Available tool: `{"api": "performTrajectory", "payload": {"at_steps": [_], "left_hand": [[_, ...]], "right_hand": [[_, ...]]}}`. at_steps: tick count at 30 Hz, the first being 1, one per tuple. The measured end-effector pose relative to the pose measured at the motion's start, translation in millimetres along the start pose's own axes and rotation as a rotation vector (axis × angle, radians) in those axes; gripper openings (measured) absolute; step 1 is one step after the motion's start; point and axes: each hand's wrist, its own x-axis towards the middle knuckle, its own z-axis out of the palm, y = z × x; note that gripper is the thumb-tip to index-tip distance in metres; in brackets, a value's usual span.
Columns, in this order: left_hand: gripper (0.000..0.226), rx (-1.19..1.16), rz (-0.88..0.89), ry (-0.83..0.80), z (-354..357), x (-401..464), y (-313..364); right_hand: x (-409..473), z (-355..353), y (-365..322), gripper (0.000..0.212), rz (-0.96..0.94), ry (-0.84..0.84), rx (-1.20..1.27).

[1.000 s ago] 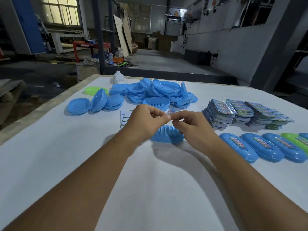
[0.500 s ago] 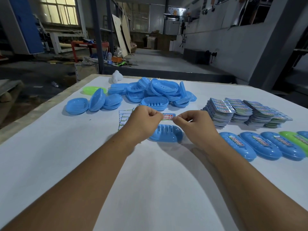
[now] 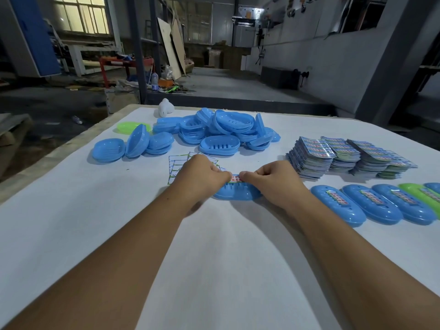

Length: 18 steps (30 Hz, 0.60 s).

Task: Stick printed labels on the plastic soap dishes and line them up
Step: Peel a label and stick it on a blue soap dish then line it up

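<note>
A blue soap dish [image 3: 238, 195] lies in front of me on the white table. My left hand [image 3: 202, 173] and my right hand [image 3: 269, 178] each pinch one end of a small printed label [image 3: 235, 178] and hold it right at the dish's far rim. Most of the label is hidden by my fingers. To the right, a row of labelled dishes [image 3: 381, 206] lies side by side, blue ones and a green one [image 3: 421, 198].
A heap of unlabelled blue dishes [image 3: 221, 132] sits at the back, with a green one [image 3: 128, 127] at its left. A used label backing sheet [image 3: 178, 165] lies behind my left hand. Stacks of printed cards [image 3: 342, 158] stand at the right. The table's left edge [image 3: 59, 151] runs diagonally.
My hands pulled the label free, stretched it between them, then lowered it onto the dish and drew closer together.
</note>
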Motion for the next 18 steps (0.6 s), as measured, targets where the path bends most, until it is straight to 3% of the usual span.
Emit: {"api": "performTrajectory", "payload": {"at_steps": [8, 18], "left_hand": [[0.028, 0.061, -0.028, 0.0, 0, 0, 2], [0.027, 0.355, 0.116, 0.114, 5, 0, 8]], "right_hand": [[-3, 2, -4, 0.04, -0.012, 0.021, -0.074], [-8, -1, -14, 0.04, -0.083, 0.082, -0.385]]}}
